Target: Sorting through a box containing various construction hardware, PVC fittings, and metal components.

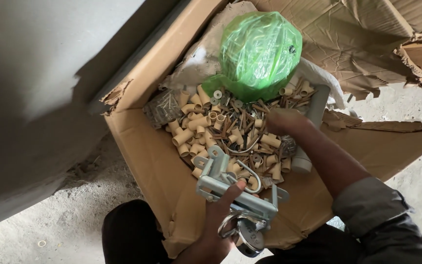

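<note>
The left hand (221, 222) is closed around a grey metal bracket (230, 188) and a round padlock (246, 237), held over the near edge of an open cardboard box (142, 156). The right hand (284, 122) reaches into the box with its fingers curled down into a heap of beige plastic plugs (196, 129) mixed with brown screws (242, 120); whether it grips anything cannot be told. A green plastic bag (260, 51) lies behind the heap, a grey pipe (313, 115) lies just beside the right wrist, and a packet of nails (162, 107) sits at the box's left wall
</note>
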